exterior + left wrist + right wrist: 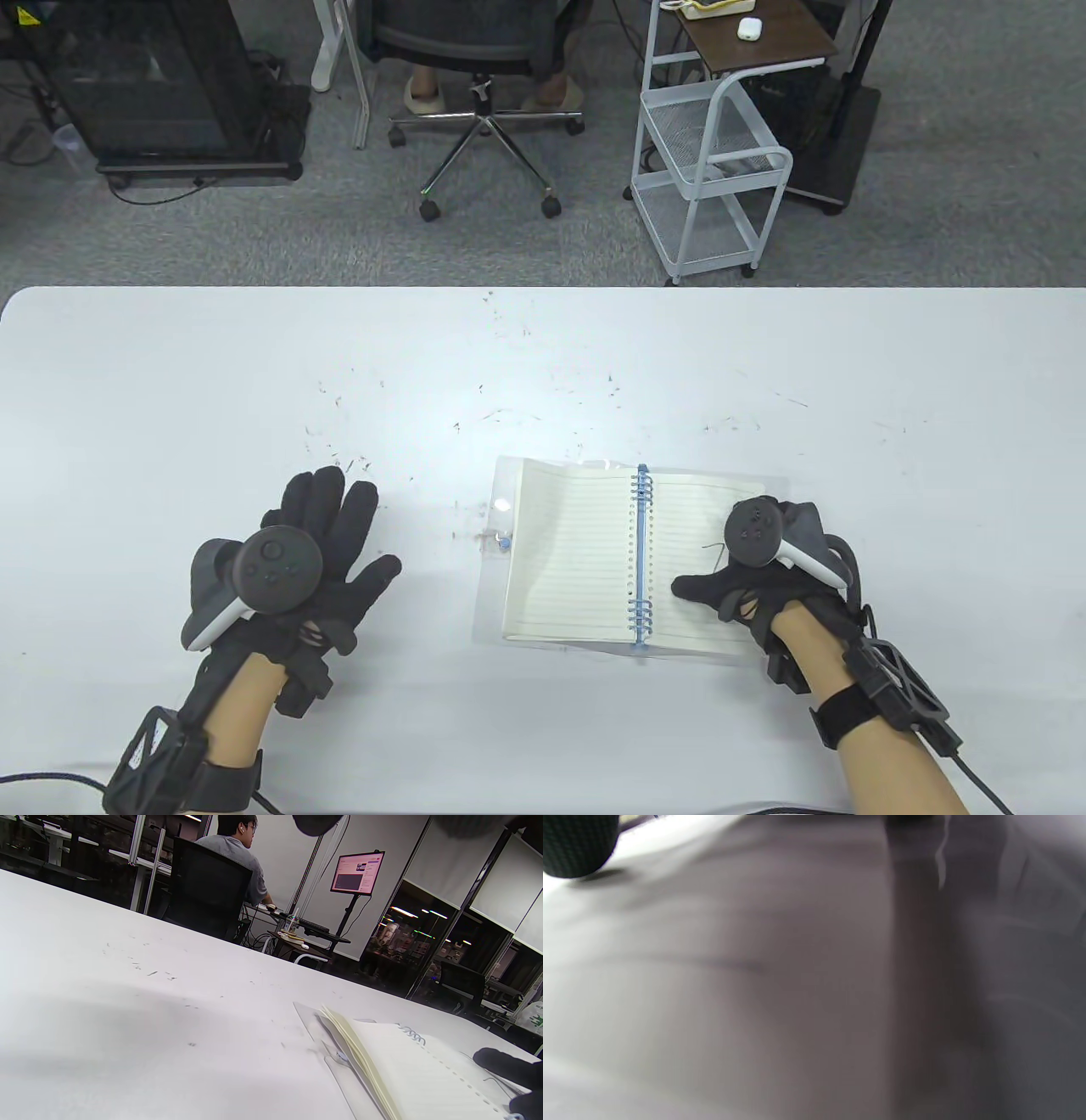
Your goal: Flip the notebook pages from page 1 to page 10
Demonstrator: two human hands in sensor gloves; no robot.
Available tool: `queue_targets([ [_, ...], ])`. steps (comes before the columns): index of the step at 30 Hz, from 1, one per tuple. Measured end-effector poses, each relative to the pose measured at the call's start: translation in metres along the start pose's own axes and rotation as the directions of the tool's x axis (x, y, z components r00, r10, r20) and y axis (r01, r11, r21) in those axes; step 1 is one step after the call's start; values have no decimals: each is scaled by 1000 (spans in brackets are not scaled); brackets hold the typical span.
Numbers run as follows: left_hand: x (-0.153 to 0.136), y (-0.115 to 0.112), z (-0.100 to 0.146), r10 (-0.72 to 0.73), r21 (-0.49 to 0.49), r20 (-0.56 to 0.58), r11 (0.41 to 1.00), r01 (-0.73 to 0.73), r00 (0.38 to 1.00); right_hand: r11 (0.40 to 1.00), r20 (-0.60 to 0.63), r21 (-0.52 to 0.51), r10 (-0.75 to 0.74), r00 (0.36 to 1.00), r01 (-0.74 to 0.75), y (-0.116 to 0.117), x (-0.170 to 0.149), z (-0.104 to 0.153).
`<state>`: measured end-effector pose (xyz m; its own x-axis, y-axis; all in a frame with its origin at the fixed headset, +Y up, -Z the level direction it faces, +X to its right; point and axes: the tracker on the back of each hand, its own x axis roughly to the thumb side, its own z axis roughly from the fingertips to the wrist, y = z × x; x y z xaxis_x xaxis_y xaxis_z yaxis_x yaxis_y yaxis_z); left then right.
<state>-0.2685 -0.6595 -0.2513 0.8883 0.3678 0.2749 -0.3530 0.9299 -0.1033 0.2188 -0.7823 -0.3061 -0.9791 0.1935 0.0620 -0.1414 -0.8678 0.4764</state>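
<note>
While the notebook (632,560) lies open, right hand (764,564) rests on its right page, fingers hidden; left hand (293,564) sits well left of it, fingers spread.

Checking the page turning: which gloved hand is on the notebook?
The right hand, resting on the open notebook's right page. The left hand lies spread on the table, apart from it.

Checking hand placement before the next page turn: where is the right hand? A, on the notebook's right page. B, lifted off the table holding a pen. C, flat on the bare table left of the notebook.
A: the right hand rests on the right page of the open spiral notebook.
</note>
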Motion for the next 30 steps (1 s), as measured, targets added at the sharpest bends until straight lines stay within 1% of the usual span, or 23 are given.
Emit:
queue_targets([
  [1,0,0,0,0,-1,1,1000,0,1000,1000,-5,18,10,1000,-10,1,0,0],
  [3,0,0,0,0,-2,2,1000,0,1000,1000,3,-1,-7,1000,7,1,1,0],
  [6,0,-1,0,1,-3,2,1000,-1,1000,1000,13,3,2,1000,-2,1,5,1],
  [8,0,-1,0,2,-2,2,1000,-2,1000,999,28,-8,-45,999,45,0,7,2],
  [12,0,0,0,5,4,3,1000,-5,1000,991,79,-77,-106,991,112,-3,9,6],
  [18,-1,-1,0,5,6,4,1000,-5,1000,975,122,-141,-155,980,172,-7,15,13],
  [23,-1,0,0,6,14,5,1000,-6,1000,944,176,-120,-284,943,307,-10,24,18],
  [27,-2,0,0,7,14,4,1000,-7,1000,921,185,-113,-348,919,372,-14,28,23],
  [29,-2,0,1,7,15,4,1000,-7,1000,901,180,-120,-393,902,416,-17,28,26],
  [30,-2,0,1,8,16,4,1000,-8,1000,882,172,-127,-431,886,454,-20,27,28],
])
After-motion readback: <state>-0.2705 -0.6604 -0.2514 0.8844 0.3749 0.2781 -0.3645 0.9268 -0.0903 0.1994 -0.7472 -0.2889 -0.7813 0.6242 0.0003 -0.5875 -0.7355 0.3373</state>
